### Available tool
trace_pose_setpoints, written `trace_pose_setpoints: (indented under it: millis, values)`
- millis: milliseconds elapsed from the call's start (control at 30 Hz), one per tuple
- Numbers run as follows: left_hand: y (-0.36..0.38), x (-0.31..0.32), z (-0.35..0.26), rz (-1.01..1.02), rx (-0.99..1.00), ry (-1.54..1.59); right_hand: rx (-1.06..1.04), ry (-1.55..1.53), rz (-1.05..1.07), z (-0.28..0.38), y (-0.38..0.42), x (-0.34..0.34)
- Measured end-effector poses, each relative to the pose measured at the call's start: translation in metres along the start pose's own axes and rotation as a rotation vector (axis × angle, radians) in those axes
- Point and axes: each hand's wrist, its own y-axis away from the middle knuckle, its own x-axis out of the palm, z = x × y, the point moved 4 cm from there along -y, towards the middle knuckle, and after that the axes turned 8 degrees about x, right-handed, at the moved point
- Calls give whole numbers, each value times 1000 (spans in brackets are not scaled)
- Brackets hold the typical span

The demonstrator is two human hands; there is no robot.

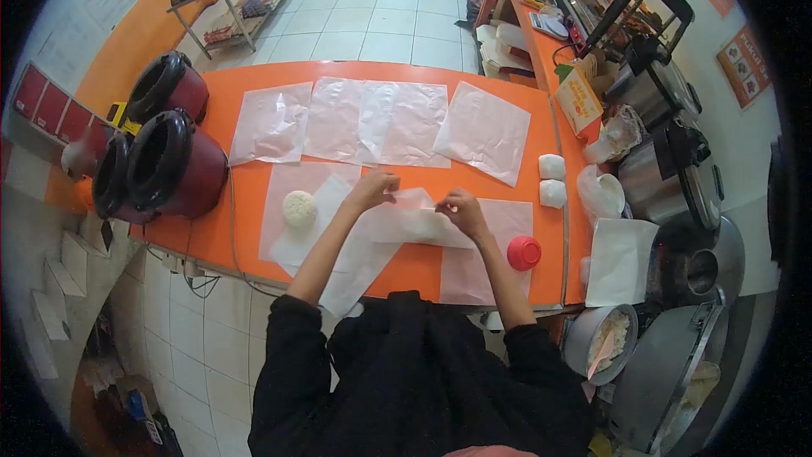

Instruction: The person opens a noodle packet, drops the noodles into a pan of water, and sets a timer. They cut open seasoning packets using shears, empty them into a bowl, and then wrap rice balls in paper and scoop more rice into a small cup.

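Near the front middle of the orange table (224, 243), my left hand (375, 189) pinches the upper left part of a white paper sheet (406, 226). My right hand (462, 210) grips the same sheet farther right, fingers closed on its edge. The sheet lies partly folded between both hands; its contents, if any, are hidden. To the left, a round mound of white rice (299, 209) rests on paper. A red bowl (523, 253) stands right of my right forearm. Two white wrapped packets (552, 179) lie near the table's right side.
Several paper sheets (342, 118) line the table's far side. Dark red pots (179, 171) stand at the left. At the right are a pot of rice with a pink paddle (602, 343), large cookers (672, 173) and a yellow box (579, 101).
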Motion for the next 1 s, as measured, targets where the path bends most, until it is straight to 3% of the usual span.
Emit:
trace_pose_setpoints:
  millis: [67, 133, 267, 367, 467, 567, 633, 700, 733, 833, 867, 967, 1000]
  values:
    - [18, -3, -4, -42, -65, 145, -72, 6, -86, 0, 18, 6]
    - [35, -7, -13, -56, 30, 3, -151, -3, -179, 8, 36, 8]
    - [65, -2, -34, -49, 331, -131, -166, 19, -145, 1, 56, 22]
    - [78, -4, -44, 81, 398, -188, -216, 32, -120, 2, 62, 25]
    - [71, -39, -56, -47, 167, -173, -240, 19, -105, 3, 64, 24]
    - [40, -17, -55, -282, 78, 28, -274, 62, -46, 7, 65, 20]
    - [16, 32, -54, -253, 116, 37, -271, 97, 41, 6, 66, 19]
    - [8, 75, -58, -97, 114, -102, -174, 17, 137, -1, 66, 22]
    - [10, 83, -61, 1, 94, -130, -123, -21, 179, -5, 64, 23]
    - [22, 82, -67, 30, 32, -27, 166, -42, 232, -16, 41, 24]
    - [23, 79, -67, 39, -43, 48, 83, -48, 208, -17, 31, 26]
    - [26, 74, -55, -10, 63, 93, -77, 266, 446, -30, 5, 33]
    - [29, 72, -49, 20, 37, 149, -35, 324, 532, -34, -1, 37]
